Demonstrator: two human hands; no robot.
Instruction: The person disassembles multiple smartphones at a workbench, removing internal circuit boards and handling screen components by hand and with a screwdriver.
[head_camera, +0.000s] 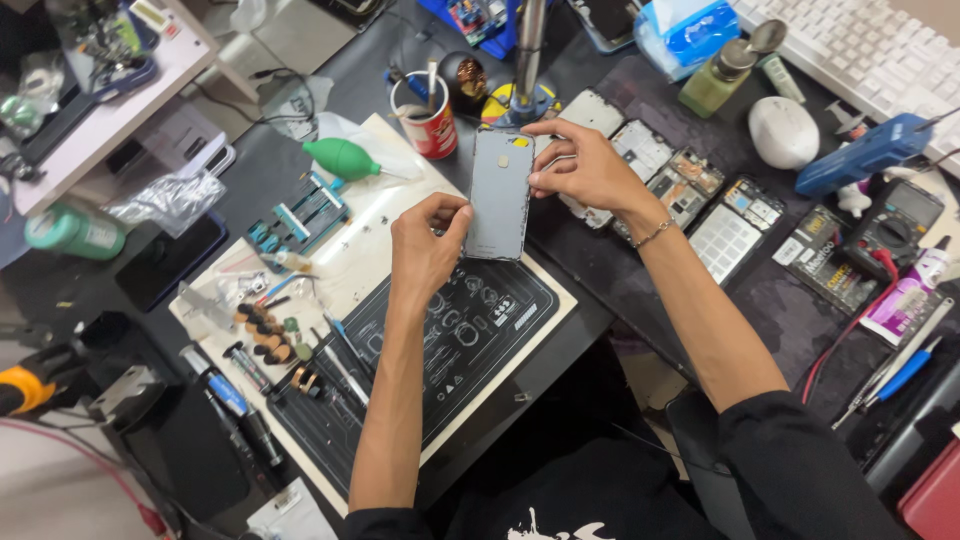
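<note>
Both hands grip a grey phone back cover (499, 193) above the mat (470, 330): left hand (425, 245) pinches its lower edge, right hand (580, 165) its upper side. The step looks like inspecting the cover; turning it needs a light grip.

The phone back cover (499, 195) is above the work mat (470, 330), between both hands (425, 245).

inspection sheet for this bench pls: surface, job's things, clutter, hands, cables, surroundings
Surface: repair mat on a dark bench.
Job's things: grey phone back panel, held above the mat.
Clutter: red cup, green air blower, opened phones, multimeter, screwdrivers.
Hands: left hand pinches the panel's left edge; right hand grips its right edge.
Cables: red lead at right.
Surroundings: keyboard, white mouse.
</note>
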